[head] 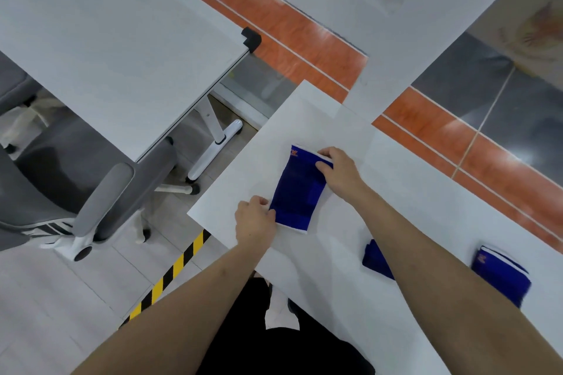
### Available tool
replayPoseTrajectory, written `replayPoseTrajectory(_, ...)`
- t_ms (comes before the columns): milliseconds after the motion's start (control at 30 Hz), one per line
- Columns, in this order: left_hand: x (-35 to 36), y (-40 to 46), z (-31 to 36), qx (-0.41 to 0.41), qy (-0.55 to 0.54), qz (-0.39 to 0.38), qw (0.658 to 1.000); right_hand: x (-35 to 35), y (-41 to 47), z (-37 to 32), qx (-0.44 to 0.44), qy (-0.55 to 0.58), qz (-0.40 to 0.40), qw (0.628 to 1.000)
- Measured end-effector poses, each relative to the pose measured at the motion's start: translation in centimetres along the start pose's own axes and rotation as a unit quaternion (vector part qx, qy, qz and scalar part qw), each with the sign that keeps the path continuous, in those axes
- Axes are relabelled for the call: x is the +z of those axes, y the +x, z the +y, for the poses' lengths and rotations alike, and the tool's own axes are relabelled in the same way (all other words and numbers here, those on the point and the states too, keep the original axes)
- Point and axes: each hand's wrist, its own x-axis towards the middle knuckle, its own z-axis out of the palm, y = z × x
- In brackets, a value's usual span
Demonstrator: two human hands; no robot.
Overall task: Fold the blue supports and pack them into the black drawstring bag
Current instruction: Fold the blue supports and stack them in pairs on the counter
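Observation:
A blue support [297,192] with white end bands lies flat on the white table [396,192], near its left corner. My left hand [256,221] pinches its near left corner. My right hand [338,170] grips its far right corner. A second blue support [376,260] lies further right, partly hidden behind my right forearm. A third blue support [502,275], folded with a white band showing, sits near the right edge of the view. No black drawstring bag is in view.
A second white table [106,39] stands to the left, with a grey office chair [91,192] beside it. Yellow-black tape [170,271] marks the floor below the table edge. An orange floor strip [289,24] runs behind the tables.

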Motion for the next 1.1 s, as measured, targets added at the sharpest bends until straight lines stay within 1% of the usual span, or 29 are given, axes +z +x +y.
replayPoseTrajectory(33, -0.2, 0.2, 0.8, 0.033, 0.003, 0.007, 0.999, -0.4, -0.8, -0.2, -0.011, 0.021, -0.002, 1.0)
replayPoseTrajectory(100, -0.7, 0.4, 2.9, 0.099, -0.027, -0.007, 0.995, -1.2, -2.3, -0.5, -0.031, 0.051, -0.007, 0.998)
replayPoseTrajectory(233, -2.1, 1.4, 7.6, 0.176, -0.086, -0.097, 0.976, -2.8, -4.8, -1.4, -0.06, 0.087, 0.0, 0.994)
replayPoseTrajectory(300, -2.7, 1.8, 9.4, 0.22, -0.074, -0.128, 0.964, -3.9, -5.8, -2.1, -0.07, 0.095, 0.023, 0.993)
replayPoseTrajectory(367, -3.3, 1.8, 11.0, 0.263, -0.056, -0.128, 0.954, -5.2, -6.4, -2.7, -0.088, 0.087, 0.065, 0.99)
replayPoseTrajectory(467, -3.9, 1.2, 12.7, 0.329, -0.088, -0.103, 0.934, -7.3, -7.0, -2.7, -0.16, 0.034, 0.14, 0.977)
replayPoseTrajectory(533, -4.0, 0.8, 13.0, 0.409, -0.07, -0.063, 0.908, -8.1, -7.6, -2.2, -0.23, -0.03, 0.172, 0.957)
replayPoseTrajectory(600, -3.7, 0.8, 12.1, 0.469, -0.029, -0.038, 0.882, -8.2, -8.5, -1.1, -0.269, -0.082, 0.188, 0.941)
replayPoseTrajectory(667, -2.9, 1.3, 10.4, 0.496, -0.001, -0.048, 0.867, -7.2, -9.3, 0.4, -0.276, -0.127, 0.184, 0.935)
replayPoseTrajectory(733, -1.8, 1.7, 8.3, 0.486, 0.034, -0.08, 0.87, -5.3, -10.0, 2.3, -0.273, -0.159, 0.153, 0.936)
replayPoseTrajectory(833, -0.9, 1.4, 5.5, 0.401, 0.134, -0.185, 0.887, -2.4, -11.3, 5.1, -0.22, -0.145, 0.066, 0.962)
replayPoseTrajectory(867, -0.5, 1.3, 4.5, 0.373, 0.147, -0.221, 0.889, -1.6, -11.7, 6.1, -0.198, -0.137, 0.037, 0.97)
replayPoseTrajectory(900, -0.1, 1.4, 3.5, 0.352, 0.159, -0.24, 0.89, -0.9, -12.0, 7.1, -0.176, -0.132, 0.008, 0.975)
replayPoseTrajectory(967, 0.3, 1.6, 1.9, 0.344, 0.18, -0.246, 0.888, -0.1, -12.3, 8.4, -0.142, -0.134, -0.052, 0.979)
replayPoseTrajectory(1000, 0.4, 1.7, 1.4, 0.343, 0.172, -0.244, 0.89, 0.1, -12.2, 8.9, -0.132, -0.135, -0.073, 0.979)
replayPoseTrajectory(1067, 0.7, 1.7, 0.8, 0.333, 0.139, -0.231, 0.904, 0.6, -11.9, 9.6, -0.111, -0.121, -0.095, 0.982)
replayPoseTrajectory(1100, 0.8, 1.7, 0.9, 0.328, 0.127, -0.22, 0.91, 0.8, -11.8, 9.7, -0.091, -0.105, -0.092, 0.986)
